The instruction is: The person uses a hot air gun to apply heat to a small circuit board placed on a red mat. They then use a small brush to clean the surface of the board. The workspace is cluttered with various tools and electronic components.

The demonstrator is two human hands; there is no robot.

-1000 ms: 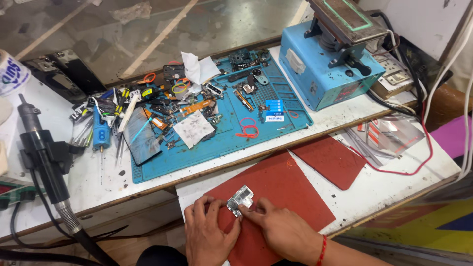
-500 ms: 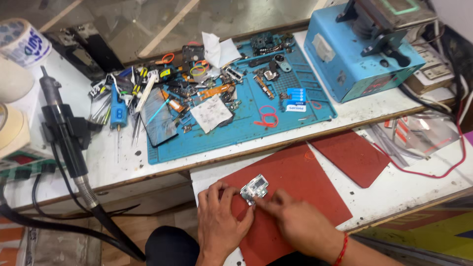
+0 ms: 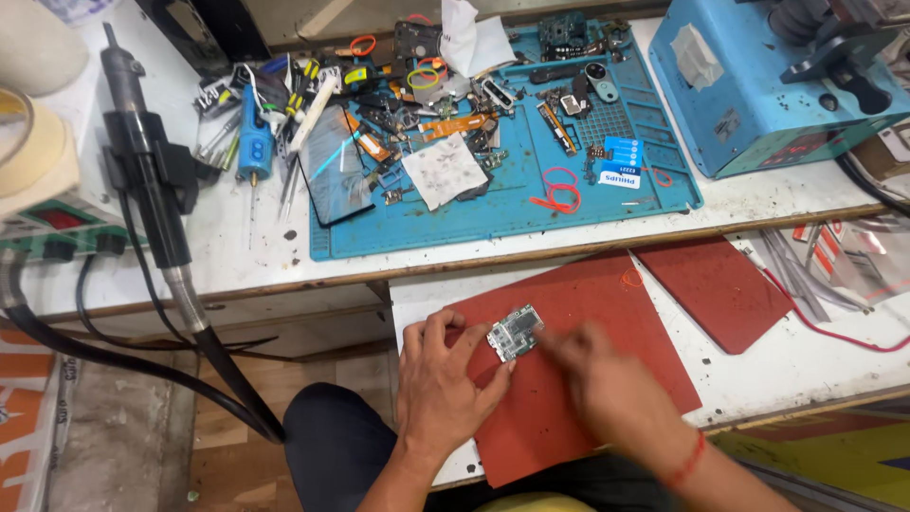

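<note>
Grip: left hand pinching small circuit board at its left edge; right hand blurred, closure unclear
Board: on red mat, tilted up-right
Nearer: left hand, touching

Red mats: two. Blue work mat: one. Circuit board: one. Blue machine: one. Hot-air handle: one. Hands: two.

The right hand was motion-blurred, its fingertips indistinct at the circuit board. The blue machine was cut off by the top edge.
</note>
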